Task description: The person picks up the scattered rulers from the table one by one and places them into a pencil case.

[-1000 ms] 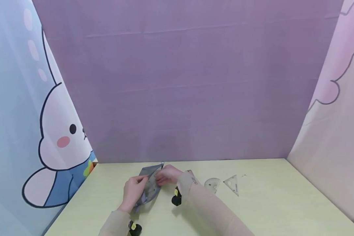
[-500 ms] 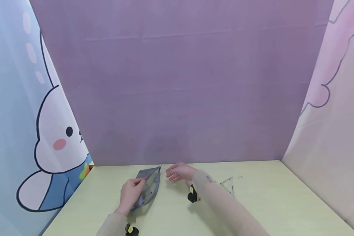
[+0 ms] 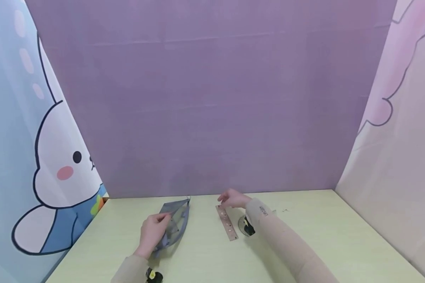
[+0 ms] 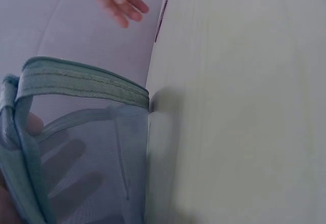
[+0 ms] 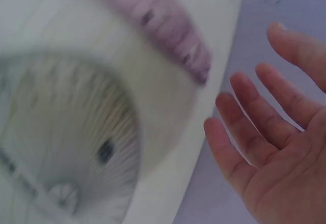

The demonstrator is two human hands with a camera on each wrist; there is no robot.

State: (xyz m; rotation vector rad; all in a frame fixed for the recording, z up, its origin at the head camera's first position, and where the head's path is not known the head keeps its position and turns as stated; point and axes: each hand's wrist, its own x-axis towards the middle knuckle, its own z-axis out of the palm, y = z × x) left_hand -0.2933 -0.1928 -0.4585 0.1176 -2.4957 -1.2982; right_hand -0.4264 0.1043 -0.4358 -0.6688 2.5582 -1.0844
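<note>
My left hand pinches the edge of a grey-blue mesh zipper pouch, held tilted with its mouth gaping. Through the sheer mesh in the left wrist view, fingers show as dark shapes. My right hand hovers at the far end of a pinkish clear ruler lying on the table. Its fingers are spread and hold nothing in the right wrist view, where the ruler and a clear protractor lie beside the hand. In the head view the right wrist camera partly covers the protractor.
The pale table ends at a purple backdrop close behind both hands. Printed cloth panels stand left and right. A clear triangle ruler lies mostly hidden behind the right sleeve. Small dark marks lie farther right.
My right hand has left the pouch and moved right, to above the ruler's far end, uncovering the ruler. My left hand keeps its grip on the pouch. The head view has shifted slightly.
</note>
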